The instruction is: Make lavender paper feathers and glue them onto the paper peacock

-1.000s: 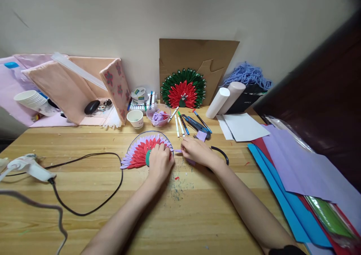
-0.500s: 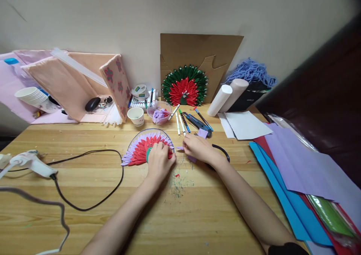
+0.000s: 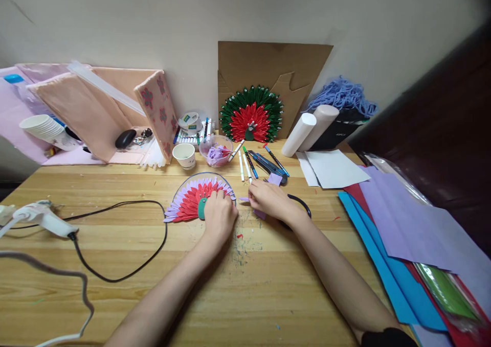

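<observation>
A half-round paper peacock fan (image 3: 192, 201) of red and lilac folded strips lies flat on the wooden table (image 3: 245, 285). My left hand (image 3: 219, 215) rests closed on its right part, pressing it down beside a teal body piece. My right hand (image 3: 270, 200) sits just to the right, fingers pinched on a small lilac paper strip (image 3: 244, 200) that points at the fan's right edge. More lilac scraps lie under and beside that hand.
A glue gun (image 3: 42, 219) with a looping black cable lies at left. A finished red-green fan (image 3: 251, 119) leans on cardboard at the back, with markers (image 3: 245, 164), a paper cup (image 3: 184, 156), scissors (image 3: 299, 204) and stacked coloured paper sheets (image 3: 402, 234) at right.
Both hands stay almost in place at the fan's right edge; the view has shifted slightly. The left hand settled a little lower on the fan.
</observation>
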Available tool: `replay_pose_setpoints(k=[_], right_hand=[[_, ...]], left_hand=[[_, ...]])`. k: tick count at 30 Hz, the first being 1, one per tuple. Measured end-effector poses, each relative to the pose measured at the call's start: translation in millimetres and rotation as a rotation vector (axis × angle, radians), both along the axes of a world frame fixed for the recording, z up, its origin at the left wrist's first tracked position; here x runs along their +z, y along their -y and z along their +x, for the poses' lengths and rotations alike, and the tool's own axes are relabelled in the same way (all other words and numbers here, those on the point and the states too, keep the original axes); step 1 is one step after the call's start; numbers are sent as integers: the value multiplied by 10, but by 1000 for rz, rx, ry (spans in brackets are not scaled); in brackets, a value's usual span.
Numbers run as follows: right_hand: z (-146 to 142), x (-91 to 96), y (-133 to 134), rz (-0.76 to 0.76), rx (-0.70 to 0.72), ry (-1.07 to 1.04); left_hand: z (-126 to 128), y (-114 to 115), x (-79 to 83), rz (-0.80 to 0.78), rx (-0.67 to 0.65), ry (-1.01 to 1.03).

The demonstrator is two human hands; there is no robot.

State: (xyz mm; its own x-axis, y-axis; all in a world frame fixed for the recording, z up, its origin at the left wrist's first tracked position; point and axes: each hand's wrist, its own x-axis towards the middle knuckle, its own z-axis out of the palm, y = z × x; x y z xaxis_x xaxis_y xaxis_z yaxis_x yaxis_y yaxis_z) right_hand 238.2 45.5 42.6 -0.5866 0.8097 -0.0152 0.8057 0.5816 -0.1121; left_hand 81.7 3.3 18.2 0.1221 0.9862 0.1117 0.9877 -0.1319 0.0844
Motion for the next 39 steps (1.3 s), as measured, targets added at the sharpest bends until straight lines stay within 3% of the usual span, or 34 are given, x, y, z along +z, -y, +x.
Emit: replay_pose_setpoints(k=[10,15,22,29,39], right_hand=[[-13,-13,12,15,6,23],[-17,0,28,22,2,27],[2,11,34,40,13,41],[3,11,29,45,18,64],[-52,3,36,10,23,75]], left_hand=[[-106,63,-30,78,15,166],[-53,40,34,-7,-25,98],[20,-23,132,-138,16,36],[63,-61,104,-143,21,-6],[-225,-17,2,-6,32,367]])
